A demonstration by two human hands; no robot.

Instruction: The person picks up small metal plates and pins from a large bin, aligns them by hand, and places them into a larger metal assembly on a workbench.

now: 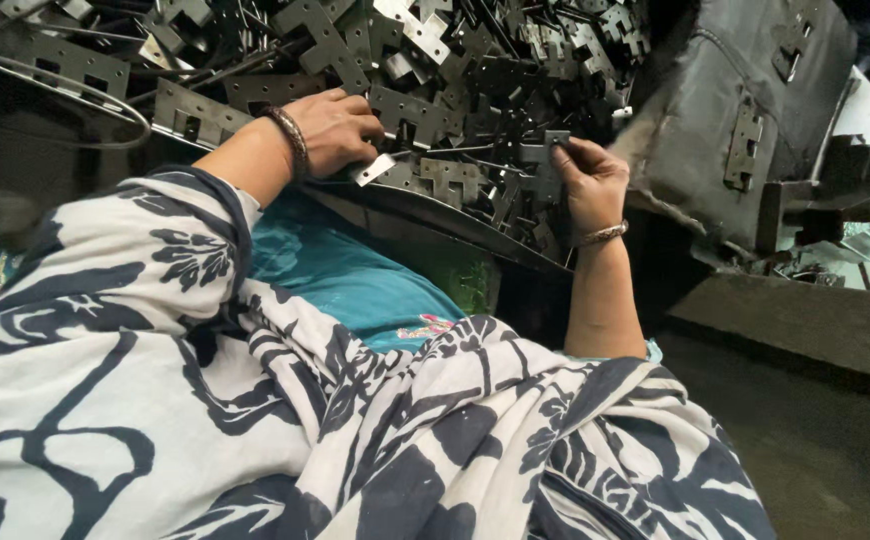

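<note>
A white cloth with dark floral print (pixel 255 430) drapes nearest. Beyond, the left hand (pixel 335 130) pinches a shiny metal strip (pixel 372 169); the right hand (pixel 587 180) grips a dark stamped plate (pixel 551 150) at the heap of plates (pixel 455 70).

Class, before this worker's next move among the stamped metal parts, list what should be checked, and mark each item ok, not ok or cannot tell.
1. Left hand rests on the pile of stamped metal parts: ok.
2. Right hand pinches a dark stamped piece: ok.
3. Hands gloved against sharp edges: not ok, both bare.
4. Bangles clear of the parts: ok.
5. Tray edge steady over the lap: cannot tell.
</note>
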